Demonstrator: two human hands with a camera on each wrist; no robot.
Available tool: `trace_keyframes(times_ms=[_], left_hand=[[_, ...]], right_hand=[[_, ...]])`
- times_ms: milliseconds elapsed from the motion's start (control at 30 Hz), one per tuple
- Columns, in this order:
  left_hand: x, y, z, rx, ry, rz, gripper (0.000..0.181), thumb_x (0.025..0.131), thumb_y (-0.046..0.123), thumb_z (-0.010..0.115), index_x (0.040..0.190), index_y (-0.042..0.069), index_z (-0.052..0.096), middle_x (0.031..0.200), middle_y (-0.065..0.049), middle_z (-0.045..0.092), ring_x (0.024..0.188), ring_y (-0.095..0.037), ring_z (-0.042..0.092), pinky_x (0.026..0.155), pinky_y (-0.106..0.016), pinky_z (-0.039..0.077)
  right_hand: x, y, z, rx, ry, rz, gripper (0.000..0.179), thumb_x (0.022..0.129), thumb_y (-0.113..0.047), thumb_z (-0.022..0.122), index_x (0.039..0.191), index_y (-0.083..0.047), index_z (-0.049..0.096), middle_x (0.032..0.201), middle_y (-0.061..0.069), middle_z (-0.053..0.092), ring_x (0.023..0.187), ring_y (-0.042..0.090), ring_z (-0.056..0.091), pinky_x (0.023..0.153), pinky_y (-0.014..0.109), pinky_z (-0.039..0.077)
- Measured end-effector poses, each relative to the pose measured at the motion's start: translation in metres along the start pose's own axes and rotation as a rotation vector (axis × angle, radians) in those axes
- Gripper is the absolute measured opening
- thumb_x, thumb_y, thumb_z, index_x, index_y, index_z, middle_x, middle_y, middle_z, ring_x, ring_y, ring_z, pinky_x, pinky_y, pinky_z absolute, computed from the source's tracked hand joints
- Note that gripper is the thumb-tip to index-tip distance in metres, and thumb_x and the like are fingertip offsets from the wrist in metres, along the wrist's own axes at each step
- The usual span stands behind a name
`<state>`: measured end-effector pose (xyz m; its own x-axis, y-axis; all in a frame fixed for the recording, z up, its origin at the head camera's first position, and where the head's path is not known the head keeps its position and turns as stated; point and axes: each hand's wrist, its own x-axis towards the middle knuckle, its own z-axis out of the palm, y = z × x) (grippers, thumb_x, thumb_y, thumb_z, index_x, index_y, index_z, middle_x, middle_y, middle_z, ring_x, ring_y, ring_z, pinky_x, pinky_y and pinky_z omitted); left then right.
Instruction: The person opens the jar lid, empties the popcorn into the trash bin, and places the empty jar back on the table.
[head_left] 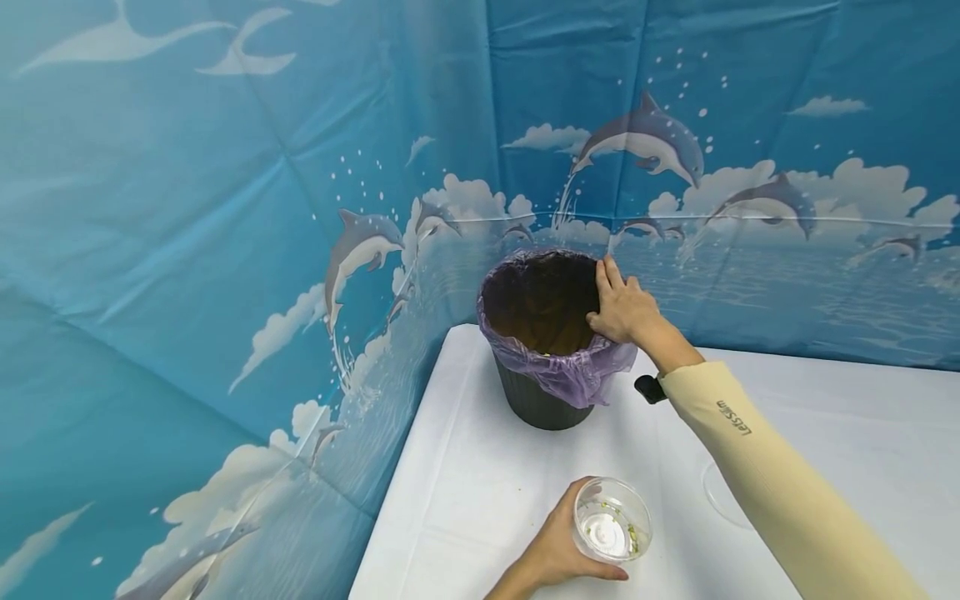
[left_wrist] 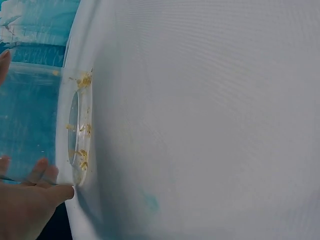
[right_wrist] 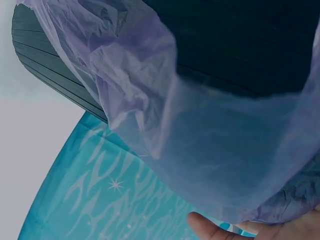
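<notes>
My left hand (head_left: 551, 542) grips a clear plastic cup (head_left: 611, 525) from its left side, fingers and thumb spread around the wall. Small yellow-green bits (left_wrist: 85, 80) cling around the bottom of the cup, which the left wrist view shows side-on. Farther back stands a dark ribbed trash bin (head_left: 536, 400), lined with a thin purple bag (head_left: 573, 375) folded over its rim. At the bin's right rim, my right hand (head_left: 626, 310) touches the bag with extended fingers. Its thumb (right_wrist: 202, 227) appears beside the bag's edge in the right wrist view.
A white-covered table (head_left: 480, 500) carries the bin. Behind and to the left hangs a blue dolphin-print backdrop (head_left: 420, 333), close to the bin. A clear round rim (head_left: 716, 500) lies partly hidden by the right sleeve (head_left: 787, 483).
</notes>
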<state>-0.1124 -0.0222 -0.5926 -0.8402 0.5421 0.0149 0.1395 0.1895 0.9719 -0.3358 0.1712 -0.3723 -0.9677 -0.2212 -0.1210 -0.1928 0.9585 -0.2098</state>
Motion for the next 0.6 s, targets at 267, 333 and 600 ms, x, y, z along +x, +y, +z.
trace_keyframes(times_ms=[267, 333, 600], left_hand=[[-0.002, -0.003, 0.001, 0.053, 0.014, -0.059, 0.121, 0.063, 0.019, 0.101, 0.158, 0.035, 0.028, 0.157, 0.004, 0.048, 0.144, -0.016, 0.048, 0.122, -0.038, 0.04], [-0.004, -0.004, 0.001, 0.108, 0.022, -0.087, 0.125, 0.063, 0.023, 0.101, 0.161, 0.033, 0.024, 0.16, 0.006, 0.044, 0.146, -0.015, 0.045, 0.121, -0.038, 0.041], [-0.017, -0.001, -0.03, 0.172, -0.01, -0.124, 0.127, 0.067, 0.027, 0.099, 0.163, 0.038, 0.017, 0.167, 0.001, 0.034, 0.155, -0.021, 0.034, 0.126, -0.044, 0.034]], right_hand=[[0.001, 0.003, 0.001, 0.032, 0.009, -0.02, 0.09, 0.102, -0.028, 0.054, 0.161, 0.009, -0.003, 0.17, 0.03, -0.005, 0.145, 0.063, 0.024, 0.107, 0.071, 0.043], [0.001, 0.005, 0.002, 0.046, 0.009, -0.022, 0.09, 0.102, -0.027, 0.054, 0.161, 0.01, -0.003, 0.17, 0.03, -0.006, 0.145, 0.064, 0.023, 0.107, 0.071, 0.042], [0.002, 0.013, -0.001, 0.145, -0.041, -0.025, 0.089, 0.108, -0.051, 0.039, 0.163, 0.005, -0.004, 0.171, 0.028, -0.011, 0.148, 0.066, 0.012, 0.116, 0.077, 0.026]])
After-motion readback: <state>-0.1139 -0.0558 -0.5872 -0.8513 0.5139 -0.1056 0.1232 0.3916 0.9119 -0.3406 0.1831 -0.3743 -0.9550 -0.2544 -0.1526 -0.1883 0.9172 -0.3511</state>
